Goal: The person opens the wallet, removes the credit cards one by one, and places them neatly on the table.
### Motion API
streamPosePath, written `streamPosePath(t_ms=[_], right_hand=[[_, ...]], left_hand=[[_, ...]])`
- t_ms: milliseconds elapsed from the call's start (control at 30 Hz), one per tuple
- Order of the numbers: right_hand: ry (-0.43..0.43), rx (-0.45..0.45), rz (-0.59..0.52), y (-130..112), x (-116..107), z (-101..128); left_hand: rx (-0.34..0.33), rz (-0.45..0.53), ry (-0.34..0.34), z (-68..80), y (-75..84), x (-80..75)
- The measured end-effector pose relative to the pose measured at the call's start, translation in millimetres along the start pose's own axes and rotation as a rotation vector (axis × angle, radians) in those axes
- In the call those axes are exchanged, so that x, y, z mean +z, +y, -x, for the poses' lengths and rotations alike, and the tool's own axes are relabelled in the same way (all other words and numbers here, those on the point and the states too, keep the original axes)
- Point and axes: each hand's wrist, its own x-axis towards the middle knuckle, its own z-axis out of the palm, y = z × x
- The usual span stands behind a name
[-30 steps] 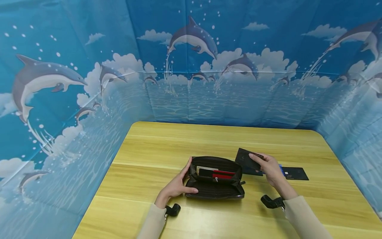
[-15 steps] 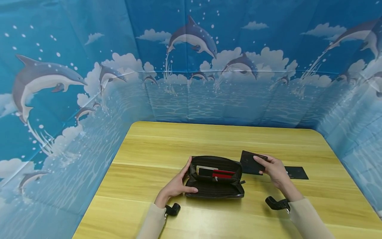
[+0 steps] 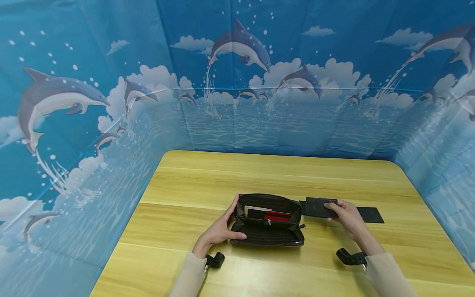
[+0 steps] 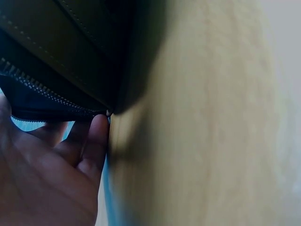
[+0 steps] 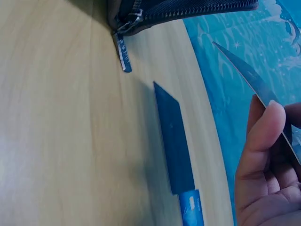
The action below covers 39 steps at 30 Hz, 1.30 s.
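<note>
Bright, even light; head view bends at edges, wrist views blur close up.

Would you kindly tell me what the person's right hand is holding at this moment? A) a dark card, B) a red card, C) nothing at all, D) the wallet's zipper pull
A: the right hand pinches a dark card just to the right of the open black wallet, while the red card sits inside the wallet, which the left hand steadies.

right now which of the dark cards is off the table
The dark card pinched in the right hand; the other dark cards lie flat on the table.
</note>
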Motion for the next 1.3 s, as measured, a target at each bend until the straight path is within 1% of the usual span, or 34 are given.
streamPosePath(t_ms=[200, 300, 467, 767, 933, 1067, 1133, 1300], right_hand=[[-0.036, 0.038, -0.002, 6.1, -4.6, 2.3], [-0.053, 0.059, 0.037, 9.4, -5.9, 3.7], [-0.072, 0.119, 0.098, 15.7, -6.8, 6.1], [-0.046, 0.222, 0.120, 26.9, -7.6, 8.3], [-0.045, 0.246, 0.117, 31.1, -5.7, 10.1], [-0.026, 0.265, 0.123, 32.3, -3.1, 12.6], [-0.016, 0.271, 0.148, 33.0, -1.9, 14.0], [0.017, 0.247, 0.313, 36.9, -0.8, 15.4]], left_hand=[[-0.005, 0.017, -0.008, -1.1, -1.5, 0.4], [-0.018, 0.011, -0.005, -1.2, -2.1, 0.8], [-0.014, -0.003, 0.007, -0.6, -1.7, 1.7], [-0.012, -0.001, 0.005, -0.2, -2.0, 1.4], [-0.012, -0.003, 0.001, -0.9, -3.1, 0.6], [0.003, -0.014, 0.007, -1.4, -4.0, 0.7], [0.002, -0.015, 0.011, -1.2, -4.2, 1.0], [0.008, -0.025, 0.015, -1.1, -4.0, 1.3]])
